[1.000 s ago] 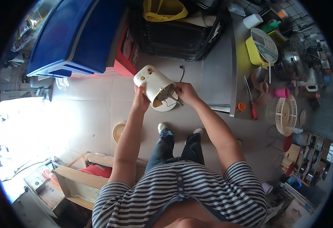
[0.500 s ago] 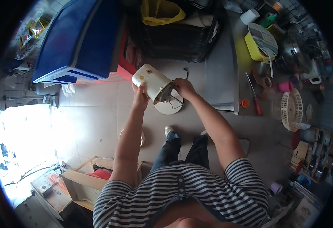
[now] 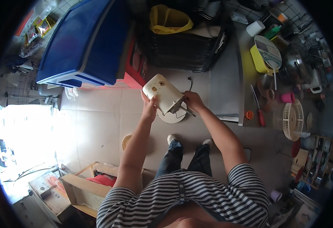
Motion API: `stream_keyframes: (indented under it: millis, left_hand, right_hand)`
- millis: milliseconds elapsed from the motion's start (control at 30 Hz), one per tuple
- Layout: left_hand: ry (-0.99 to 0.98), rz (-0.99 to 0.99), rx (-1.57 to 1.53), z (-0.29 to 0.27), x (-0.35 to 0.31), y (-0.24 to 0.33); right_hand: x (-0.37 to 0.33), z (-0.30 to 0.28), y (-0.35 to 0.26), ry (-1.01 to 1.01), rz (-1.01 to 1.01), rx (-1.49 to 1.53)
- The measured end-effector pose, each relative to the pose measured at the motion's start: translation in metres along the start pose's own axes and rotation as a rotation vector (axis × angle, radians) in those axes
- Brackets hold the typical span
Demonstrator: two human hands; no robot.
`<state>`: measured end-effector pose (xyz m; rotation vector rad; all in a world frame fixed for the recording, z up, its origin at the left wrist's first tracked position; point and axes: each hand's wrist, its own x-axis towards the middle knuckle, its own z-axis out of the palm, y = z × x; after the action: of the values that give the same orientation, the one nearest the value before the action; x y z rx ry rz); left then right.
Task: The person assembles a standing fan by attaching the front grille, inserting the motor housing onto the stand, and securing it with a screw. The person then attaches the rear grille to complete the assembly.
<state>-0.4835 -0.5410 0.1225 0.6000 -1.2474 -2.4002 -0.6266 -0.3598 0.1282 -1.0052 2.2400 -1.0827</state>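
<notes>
A cream, rounded appliance housing (image 3: 164, 93) is held tilted in front of me above the floor. Its closed end, with two brownish round spots, points up and left. From its open end, facing lower right, dark metal parts and a rod (image 3: 187, 111) stick out. My left hand (image 3: 149, 108) is closed round the housing's left side, thumb on the front. My right hand (image 3: 194, 101) grips the rim at the open end, its fingertips partly hidden. Below, a round cream disc (image 3: 171, 116) lies on the floor, with a thin wire or cord beside it.
Blue (image 3: 79, 45) and red plastic bins stand at the left. A black container with a yellow bag (image 3: 170, 24) is ahead. On the metal counter at right lie a red-handled screwdriver (image 3: 261, 118), an orange cap (image 3: 249, 115) and a cream slatted basket (image 3: 292, 119). Wooden boxes (image 3: 81, 188) sit lower left.
The housing has turned slightly, so more of the rod shows at its open end. Both hands still hold it. The whole view has shifted, with the scene lower and a little right.
</notes>
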Motion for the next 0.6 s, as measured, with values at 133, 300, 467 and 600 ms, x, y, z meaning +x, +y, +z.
stream_keyframes:
  millis: [133,300,467,600]
  left_hand:
    - [-0.043,-0.056,0.007,-0.001,0.001,0.002]
    - [-0.003,-0.054,0.027,0.0,0.0,0.005]
    - [0.026,0.007,0.057,0.0,-0.004,0.003]
    - [0.063,0.029,0.085,0.001,-0.009,0.003]
  right_hand:
    - [-0.006,0.004,0.0,0.029,0.048,0.062]
    - [-0.003,0.008,0.001,0.094,0.046,0.161]
    - [-0.002,0.01,0.001,0.085,0.013,0.132]
    - [0.001,0.01,-0.001,0.065,0.059,0.13]
